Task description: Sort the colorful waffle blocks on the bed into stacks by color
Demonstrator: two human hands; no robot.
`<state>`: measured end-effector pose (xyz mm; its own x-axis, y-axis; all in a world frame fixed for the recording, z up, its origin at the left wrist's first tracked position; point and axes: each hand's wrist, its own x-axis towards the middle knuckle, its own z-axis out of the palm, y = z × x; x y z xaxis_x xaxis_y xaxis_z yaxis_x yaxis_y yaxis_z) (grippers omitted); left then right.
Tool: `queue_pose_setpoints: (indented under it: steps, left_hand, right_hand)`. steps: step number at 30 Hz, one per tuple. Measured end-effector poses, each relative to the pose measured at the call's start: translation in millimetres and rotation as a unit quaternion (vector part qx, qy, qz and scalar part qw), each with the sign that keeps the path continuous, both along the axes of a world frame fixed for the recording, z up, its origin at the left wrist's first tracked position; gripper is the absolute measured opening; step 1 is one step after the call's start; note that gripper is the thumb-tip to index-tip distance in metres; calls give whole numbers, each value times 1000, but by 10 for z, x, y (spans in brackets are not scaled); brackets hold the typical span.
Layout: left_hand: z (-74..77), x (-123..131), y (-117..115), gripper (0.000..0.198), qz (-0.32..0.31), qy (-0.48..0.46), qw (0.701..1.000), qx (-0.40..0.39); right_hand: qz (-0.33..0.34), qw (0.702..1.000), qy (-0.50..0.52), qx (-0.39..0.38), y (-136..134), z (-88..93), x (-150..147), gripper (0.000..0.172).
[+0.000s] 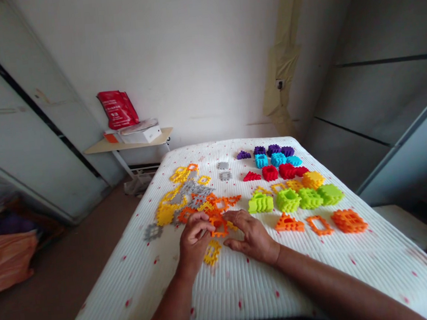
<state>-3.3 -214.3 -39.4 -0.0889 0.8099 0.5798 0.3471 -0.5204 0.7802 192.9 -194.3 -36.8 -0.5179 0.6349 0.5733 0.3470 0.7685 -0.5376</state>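
My left hand (196, 234) has its fingers curled and pinched at the left edge of an orange interlocking toy tile (224, 229). On the tile's other side, my right hand (249, 233) is open, thumb and fingers apart, with fingertips close to it. Beneath and beyond both hands spreads a loose pile of orange tiles (221, 203), grey tiles (191, 187) and yellow tiles (165, 214). A yellow frame tile (212, 252) lies just below the hands. The fingers partly hide the nearest pieces.
Sorted stacks stand on the bed's right side: orange (349, 221), lime green (288, 200), yellow (313, 179), red (269, 173), blue (278, 159) and purple (273, 150). Two grey tiles (225, 176) lie mid-bed. A side table (105, 147) holds a red bag (118, 110) and a white box (147, 134).
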Motion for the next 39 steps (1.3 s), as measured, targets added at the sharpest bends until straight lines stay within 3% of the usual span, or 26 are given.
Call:
queue_pose_setpoints:
  steps: [6, 11, 14, 17, 19, 22, 25, 30, 39]
  left_hand:
    - [-14, 52, -26, 18, -4, 47, 997, 57]
    - [-13, 50, -43, 19, 8, 68, 995, 66]
    - [-40, 1, -51, 19, 39, 82, 994, 61]
    - [-91, -68, -32, 18, 81, 53, 994, 59]
    - [-117, -94, -6, 15, 83, 25, 995, 57]
    - [-111, -77, 17, 9, 78, 14, 996, 51]
    - [-76, -29, 19, 6, 70, 18, 996, 48]
    - [-87, -22, 29, 7, 82, -1, 996, 29]
    - [-101, -30, 32, 7, 84, 4, 996, 24]
  right_hand:
    - [-1, 999, -27, -29, 35, 111, -48, 45]
    - [8, 998, -55, -15, 42, 177, -96, 47]
    - [8, 996, -90, 7, 1, 308, -9, 48]
    - [37, 990, -133, 37, -68, 514, 272, 46]
    - [23, 987, -146, 55, -128, 656, 574, 45]
    - [-68, 982, -171, 51, -235, 829, 1133, 44]
    - [-144, 960, -238, -13, -315, 916, 1665, 41]
    - [-175, 930, -309, -92, -303, 823, 2115, 46]
    - [-191, 904, -360, -133, -190, 554, 2042, 56]
